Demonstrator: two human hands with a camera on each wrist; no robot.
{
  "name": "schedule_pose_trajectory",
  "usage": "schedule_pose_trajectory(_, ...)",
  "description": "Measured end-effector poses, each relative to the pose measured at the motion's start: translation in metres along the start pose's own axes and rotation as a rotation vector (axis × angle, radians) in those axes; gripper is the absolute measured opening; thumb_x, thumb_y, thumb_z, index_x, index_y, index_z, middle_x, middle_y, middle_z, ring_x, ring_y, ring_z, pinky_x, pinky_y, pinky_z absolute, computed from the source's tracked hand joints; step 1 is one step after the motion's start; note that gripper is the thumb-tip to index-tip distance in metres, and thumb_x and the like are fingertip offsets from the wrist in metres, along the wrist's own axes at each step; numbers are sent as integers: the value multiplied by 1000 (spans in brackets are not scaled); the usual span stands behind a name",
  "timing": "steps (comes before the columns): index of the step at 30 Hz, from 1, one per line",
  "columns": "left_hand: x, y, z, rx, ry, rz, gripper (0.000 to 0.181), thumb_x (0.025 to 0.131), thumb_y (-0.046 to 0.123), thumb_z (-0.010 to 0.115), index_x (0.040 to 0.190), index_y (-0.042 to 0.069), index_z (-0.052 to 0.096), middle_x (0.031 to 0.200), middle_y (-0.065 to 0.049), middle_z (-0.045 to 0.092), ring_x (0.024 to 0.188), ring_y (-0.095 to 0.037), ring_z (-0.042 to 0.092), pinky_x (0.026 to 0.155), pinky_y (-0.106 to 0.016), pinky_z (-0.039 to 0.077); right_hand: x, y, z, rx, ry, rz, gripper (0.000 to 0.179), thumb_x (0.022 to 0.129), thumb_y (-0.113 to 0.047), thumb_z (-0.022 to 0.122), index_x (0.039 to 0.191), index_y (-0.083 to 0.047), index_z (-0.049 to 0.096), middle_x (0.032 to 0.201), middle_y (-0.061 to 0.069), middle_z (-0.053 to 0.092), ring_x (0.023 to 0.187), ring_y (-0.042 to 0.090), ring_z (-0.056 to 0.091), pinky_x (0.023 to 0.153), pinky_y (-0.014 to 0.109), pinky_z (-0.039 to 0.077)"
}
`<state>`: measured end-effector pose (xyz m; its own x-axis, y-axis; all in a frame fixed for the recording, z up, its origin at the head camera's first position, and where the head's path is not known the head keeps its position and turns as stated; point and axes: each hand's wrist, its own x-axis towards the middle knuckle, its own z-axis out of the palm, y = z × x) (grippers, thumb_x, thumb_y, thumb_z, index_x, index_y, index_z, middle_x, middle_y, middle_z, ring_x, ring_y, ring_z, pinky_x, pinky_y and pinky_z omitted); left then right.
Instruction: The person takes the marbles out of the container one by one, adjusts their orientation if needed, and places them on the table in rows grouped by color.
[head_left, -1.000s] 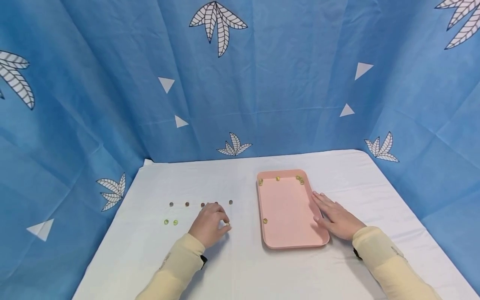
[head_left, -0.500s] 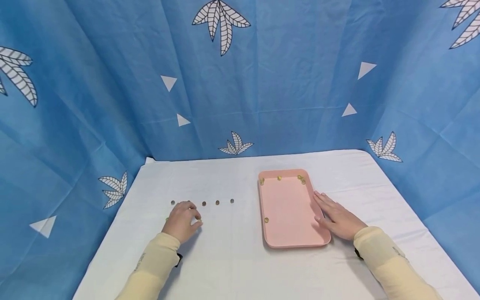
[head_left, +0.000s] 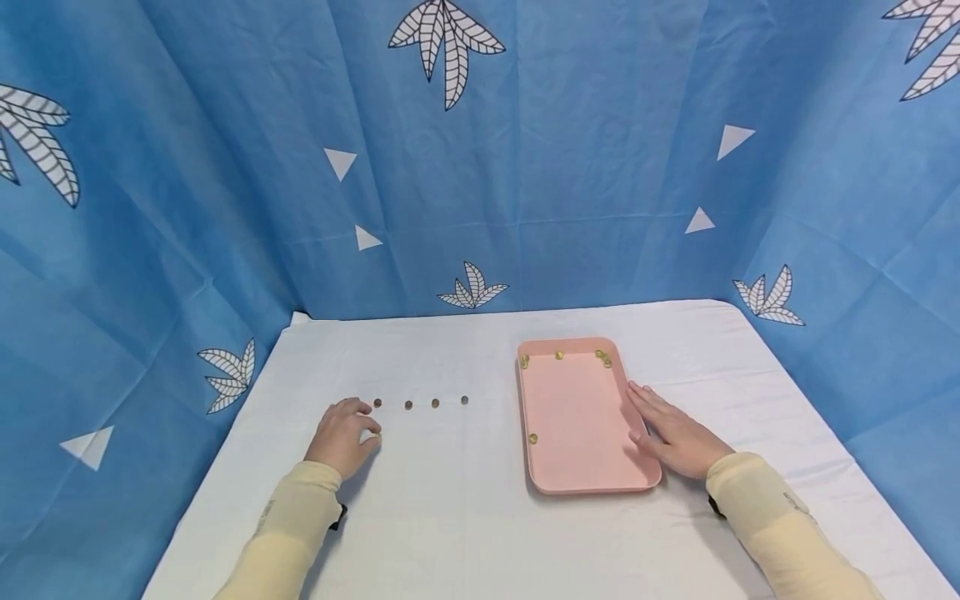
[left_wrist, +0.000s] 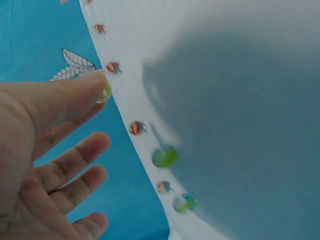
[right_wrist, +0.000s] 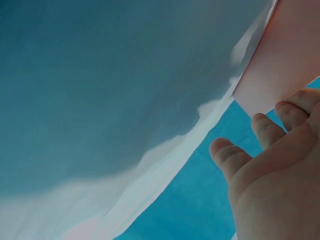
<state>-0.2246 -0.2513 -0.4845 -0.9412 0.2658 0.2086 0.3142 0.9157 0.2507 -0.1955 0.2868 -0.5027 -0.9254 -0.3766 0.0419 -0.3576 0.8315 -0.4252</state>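
Observation:
My left hand (head_left: 342, 437) is over the left part of the white table. Its thumb and forefinger pinch a yellow-green glass marble (left_wrist: 104, 94); the other fingers are spread. Two green marbles, one a blurred green marble (left_wrist: 165, 157) and the other a blue-green marble (left_wrist: 185, 203), lie on the cloth near this hand; the hand hides them in the head view. My right hand (head_left: 678, 437) rests with straight fingers against the right side of a pink tray (head_left: 585, 454). Several yellow-green marbles sit in that tray, among them a marble (head_left: 533, 438) by its left wall.
A row of small dark reddish marbles, including one marble (head_left: 435, 403), runs across the cloth between the left hand and the tray. White cloth (head_left: 480, 533) covers the table. Blue curtains (head_left: 480, 167) enclose the back and both sides.
My left hand has moved left along the row, from near its right end to its left end, with a marble pinched. The right hand has stayed at the tray.

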Motion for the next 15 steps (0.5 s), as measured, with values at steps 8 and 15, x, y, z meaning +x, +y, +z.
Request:
schedule_pose_trajectory(8, -4, -17, 3, -7, 33, -18, 15, 72, 14, 84, 86, 11, 78, 115, -16, 63, 127, -41, 43, 106, -65, 24, -1, -1, 0, -2, -13, 19, 72, 97, -43, 54, 153, -10, 24, 159, 5, 19, 144, 35, 17, 110, 57, 22)
schedule_pose_trajectory(15, -5, -24, 10, -7, 27, -8, 17, 70, 18, 85, 85, 14, 79, 119, -16, 62, 130, -42, 38, 104, -69, 22, 0, -2, 0, 2, -9, 18, 71, 97, -43, 54, 153, -10, 24, 159, 5, 19, 144, 35, 18, 110, 57, 23)
